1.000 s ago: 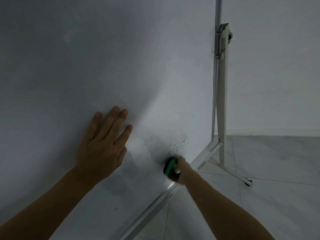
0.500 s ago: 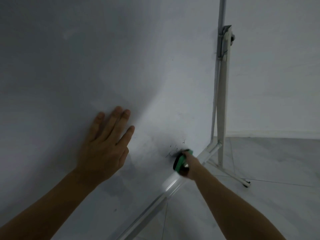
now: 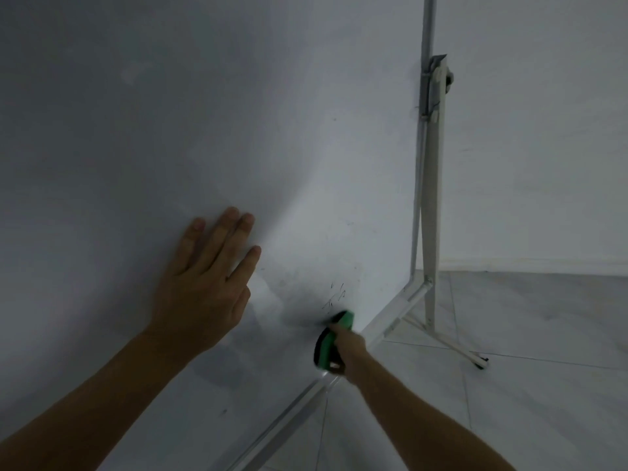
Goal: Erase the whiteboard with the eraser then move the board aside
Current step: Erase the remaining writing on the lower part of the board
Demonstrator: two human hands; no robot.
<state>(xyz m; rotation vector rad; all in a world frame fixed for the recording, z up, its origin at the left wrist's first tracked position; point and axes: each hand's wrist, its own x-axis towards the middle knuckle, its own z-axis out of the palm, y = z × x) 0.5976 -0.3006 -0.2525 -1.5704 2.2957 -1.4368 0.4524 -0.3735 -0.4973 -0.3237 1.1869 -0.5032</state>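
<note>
The whiteboard (image 3: 204,113) fills most of the view, leaning on its metal stand. My left hand (image 3: 204,283) lies flat on the board with its fingers straight. My right hand (image 3: 346,351) grips a green eraser (image 3: 334,338) with a black felt face, pressed against the board near its lower right edge. A few small black marker strokes (image 3: 336,294) remain just above the eraser, with a grey smudge to their left.
The stand's upright post (image 3: 430,164) and clamp (image 3: 438,83) rise at the board's right edge. A stand foot with a caster (image 3: 479,363) reaches onto the pale tiled floor (image 3: 526,334). A white wall (image 3: 543,130) lies behind.
My right hand slid the eraser up and right along the board's lower edge, then back down and left. My left hand stayed flat on the board.
</note>
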